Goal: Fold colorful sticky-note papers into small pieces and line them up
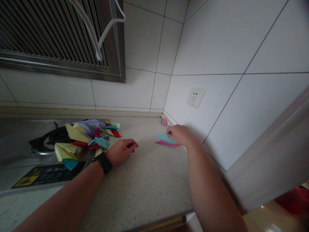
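Left hand: the left hand [123, 149] is over the worktop [145, 183], fingers loosely curled, nothing seen in the grasp; black wristband [103, 162] just behind it.
Right hand: well apart from the left; the right hand [180, 133] has its curled fingers at the upper edge of a blue paper piece [164, 138]; whether they pinch it, cannot tell.
Paper pair: blue piece with a pink paper piece [167, 143] along its near side, both at the right hand, near the side wall.
Paper heap: folded paper pieces [79, 132], yellow, lilac, red and blue, piled loosely on the hob [7, 161] and its edge, beside the left wrist.
Corner item: small pink paper [164, 121] against the wall foot.
Risk, heap: a sweep of the left forearm could likely scatter the loose pieces.
Risk, pair: lifting the blue piece could drag or crease the pink one if they are caught together.
Risk, heat: paper lying by the burner [37, 145] could scorch were it lit; no flame seen.
Surface: pale, speckled worktop.
Room: kitchen corner, white tiled walls [142, 45], wall socket [196, 97], slatted metal panel [55, 69], white cable [84, 19].
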`<state>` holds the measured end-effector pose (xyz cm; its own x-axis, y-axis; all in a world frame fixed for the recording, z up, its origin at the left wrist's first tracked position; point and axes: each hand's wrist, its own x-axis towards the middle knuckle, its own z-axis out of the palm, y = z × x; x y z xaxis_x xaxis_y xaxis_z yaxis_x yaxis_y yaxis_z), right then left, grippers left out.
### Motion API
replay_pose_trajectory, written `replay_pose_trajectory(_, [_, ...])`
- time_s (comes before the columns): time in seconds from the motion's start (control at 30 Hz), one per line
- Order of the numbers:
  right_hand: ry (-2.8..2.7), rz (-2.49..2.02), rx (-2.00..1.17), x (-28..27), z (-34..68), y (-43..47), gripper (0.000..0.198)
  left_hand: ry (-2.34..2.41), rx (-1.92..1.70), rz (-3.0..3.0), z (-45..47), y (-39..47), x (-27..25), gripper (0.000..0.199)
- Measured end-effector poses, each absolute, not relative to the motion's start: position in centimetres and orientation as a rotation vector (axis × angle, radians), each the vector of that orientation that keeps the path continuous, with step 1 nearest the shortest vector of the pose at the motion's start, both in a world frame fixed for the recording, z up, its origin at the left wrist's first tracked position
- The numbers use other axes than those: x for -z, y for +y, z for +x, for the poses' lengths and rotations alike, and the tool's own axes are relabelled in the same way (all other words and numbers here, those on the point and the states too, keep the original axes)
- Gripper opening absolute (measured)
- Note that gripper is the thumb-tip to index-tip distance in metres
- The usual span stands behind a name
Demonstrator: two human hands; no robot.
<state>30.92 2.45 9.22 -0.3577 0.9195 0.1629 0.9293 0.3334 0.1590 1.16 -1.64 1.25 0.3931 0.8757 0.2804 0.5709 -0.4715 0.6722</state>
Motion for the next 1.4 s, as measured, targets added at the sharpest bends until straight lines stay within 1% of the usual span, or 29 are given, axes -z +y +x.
replay_pose_trajectory(0.13, [-2.539,-1.704,0.309,-9.7,30.9,2.0,0.017,1.235,-0.823,2.197,1.2,-1.7,-1.3,0.029])
replay_pose_trajectory(0.5, [-2.602,-1.585,0.412,-9.7,29.0,1.7,0.018,1.226,-0.811,2.18,1.2,-1.8,-1.3,0.029])
replay_pose_trajectory(0.67, [-2.667,-1.525,0.389,-9.8,28.4,1.5,0.02,1.225,-0.801,2.17,1.2,-1.9,-1.4,0.032])
replay_pose_trajectory(1.13, [-2.712,-1.552,0.336,-8.8,28.6,2.4,0.02,1.226,-0.801,2.182,1.2,-1.9,-1.4,0.029])
replay_pose_trajectory(1.4, [-2.694,-1.661,0.264,-7.7,29.2,3.3,0.018,1.231,-0.777,2.187,1.3,-1.9,-1.4,0.029])
